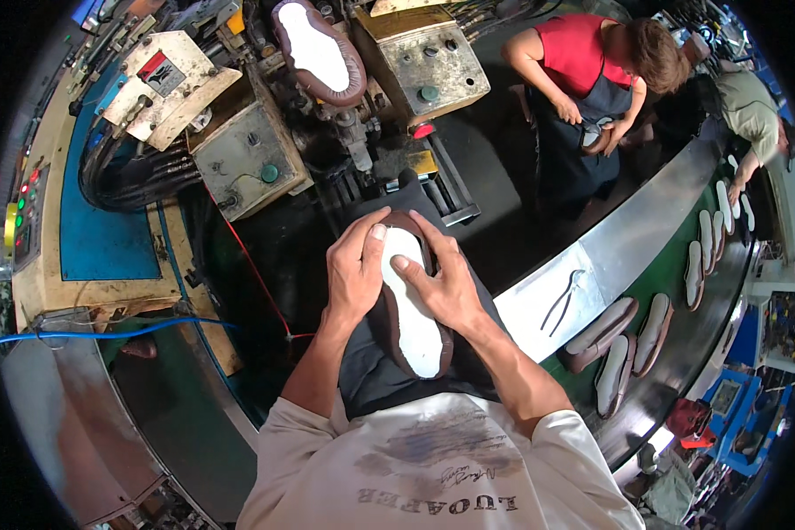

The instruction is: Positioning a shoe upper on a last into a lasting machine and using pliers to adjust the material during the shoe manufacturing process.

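Observation:
A brown shoe upper with a white insole board (412,322) lies sole side up on my lap, its toe end pointing away from me. My left hand (357,265) wraps the left side of the toe end, thumb against the edge of the white board. From the other side my right hand (446,281) grips the upper, its thumb pressed on the white board and its fingers over the brown edge. Another brown upper with a white sole (314,53) sits in the machine ahead of me.
Control boxes with buttons (249,159) (428,75) flank the machine. Pincers (564,300) lie on a metal ledge (539,322) at my right. Beyond it, a green conveyor (671,278) carries several shoe uppers (652,334). A co-worker in red (579,53) handles a shoe; another person (751,106) reaches over the conveyor.

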Demonstrator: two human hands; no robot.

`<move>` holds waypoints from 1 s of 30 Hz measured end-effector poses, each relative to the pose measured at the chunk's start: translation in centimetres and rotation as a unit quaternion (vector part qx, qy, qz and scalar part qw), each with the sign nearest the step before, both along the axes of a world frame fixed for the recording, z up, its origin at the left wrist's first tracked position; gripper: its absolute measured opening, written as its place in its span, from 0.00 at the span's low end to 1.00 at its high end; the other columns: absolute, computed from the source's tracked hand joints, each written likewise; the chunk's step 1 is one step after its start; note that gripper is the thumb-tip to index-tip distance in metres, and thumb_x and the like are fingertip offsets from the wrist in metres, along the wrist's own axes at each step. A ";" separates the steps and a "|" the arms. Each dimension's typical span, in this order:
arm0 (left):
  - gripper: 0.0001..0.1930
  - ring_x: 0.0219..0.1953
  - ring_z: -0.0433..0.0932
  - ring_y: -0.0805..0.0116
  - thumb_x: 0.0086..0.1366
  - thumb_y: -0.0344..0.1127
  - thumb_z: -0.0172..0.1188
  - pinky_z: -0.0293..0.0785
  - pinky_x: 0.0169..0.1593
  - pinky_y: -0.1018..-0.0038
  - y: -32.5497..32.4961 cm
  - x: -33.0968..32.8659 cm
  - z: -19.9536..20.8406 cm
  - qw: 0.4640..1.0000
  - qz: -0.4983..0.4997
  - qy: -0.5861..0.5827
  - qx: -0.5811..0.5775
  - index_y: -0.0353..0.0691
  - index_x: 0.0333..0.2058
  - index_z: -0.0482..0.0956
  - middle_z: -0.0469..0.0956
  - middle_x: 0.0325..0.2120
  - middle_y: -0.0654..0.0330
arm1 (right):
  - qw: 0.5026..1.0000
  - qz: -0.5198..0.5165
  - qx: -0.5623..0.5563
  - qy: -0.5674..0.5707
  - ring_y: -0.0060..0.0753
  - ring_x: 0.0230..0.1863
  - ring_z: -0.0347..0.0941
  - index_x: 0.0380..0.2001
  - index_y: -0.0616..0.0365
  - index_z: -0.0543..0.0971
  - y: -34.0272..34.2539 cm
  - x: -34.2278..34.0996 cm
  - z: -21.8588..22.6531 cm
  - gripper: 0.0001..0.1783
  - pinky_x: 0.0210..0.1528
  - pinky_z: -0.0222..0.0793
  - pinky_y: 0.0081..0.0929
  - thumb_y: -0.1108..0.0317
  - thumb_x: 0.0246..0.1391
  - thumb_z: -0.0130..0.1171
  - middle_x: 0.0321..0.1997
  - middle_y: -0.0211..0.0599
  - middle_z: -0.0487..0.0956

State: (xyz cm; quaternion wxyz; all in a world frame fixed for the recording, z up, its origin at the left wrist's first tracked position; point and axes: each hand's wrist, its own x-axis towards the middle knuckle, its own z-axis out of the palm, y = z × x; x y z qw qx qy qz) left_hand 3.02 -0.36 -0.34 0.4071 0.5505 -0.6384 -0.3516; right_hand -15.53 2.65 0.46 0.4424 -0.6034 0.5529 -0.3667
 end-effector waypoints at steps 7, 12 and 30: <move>0.25 0.61 0.82 0.57 0.82 0.45 0.57 0.75 0.66 0.63 -0.3 0.5 -1.5 0.982 -0.067 0.154 0.087 0.31 0.66 0.79 0.84 0.58 0.45 | 1.000 -0.010 -0.022 0.005 0.51 0.65 0.74 0.77 0.56 0.70 -0.1 0.5 -1.2 0.40 0.70 0.70 0.44 0.57 0.67 0.71 0.63 0.52 0.82; 0.24 0.61 0.81 0.59 0.82 0.42 0.57 0.74 0.67 0.64 0.3 -1.8 -3.1 0.974 -0.032 0.208 0.084 0.31 0.66 0.78 0.83 0.60 0.48 | 0.997 -0.039 -0.051 0.036 0.59 0.66 0.73 0.75 0.61 0.71 0.2 0.8 -1.9 0.39 0.73 0.66 0.46 0.60 0.67 0.70 0.67 0.60 0.79; 0.40 0.75 0.65 0.52 0.84 0.48 0.54 0.64 0.76 0.59 2.9 -6.6 -7.4 0.946 -0.049 0.279 0.156 0.36 0.82 0.47 0.63 0.75 0.44 | 0.994 -0.083 0.063 0.044 0.63 0.72 0.76 0.79 0.68 0.64 1.4 -3.0 -3.6 0.33 0.75 0.68 0.44 0.56 0.83 0.43 0.69 0.66 0.79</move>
